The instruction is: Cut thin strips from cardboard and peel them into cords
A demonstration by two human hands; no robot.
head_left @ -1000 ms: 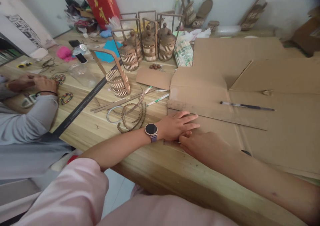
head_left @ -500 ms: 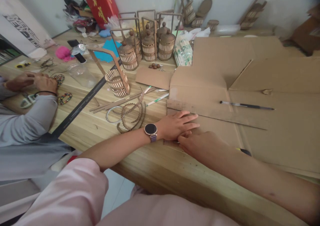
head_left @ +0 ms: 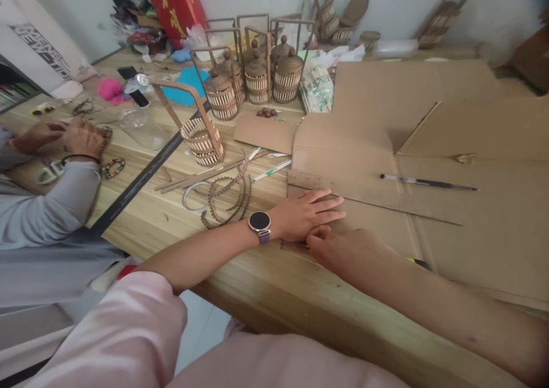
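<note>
My left hand (head_left: 306, 214), with a watch on its wrist, lies flat with fingers spread on the brown cardboard sheet (head_left: 355, 205). Close against its thumb side is my right hand (head_left: 338, 248), fingers curled in; whatever they pinch is hidden. A thin brown strip (head_left: 294, 246) shows under the left palm at the cardboard's near edge. Across the sheet runs a long dark slit or line from the fingers rightward. A black pen (head_left: 429, 182) rests on the cardboard. Past my right forearm pokes a black and yellow tool end (head_left: 420, 263), mostly hidden.
Left of my hands are curled notched cardboard strips (head_left: 227, 196) and a tape ring (head_left: 195, 196). Behind them stand a handled basket (head_left: 201, 142) and several lidded ones (head_left: 257, 79). At far left, a co-worker's hands (head_left: 81, 139) handle beads near scissors (head_left: 51, 172).
The view has shifted slightly. Both my hands stay in nearly the same place on the cardboard. The co-worker's hands have moved a little.
</note>
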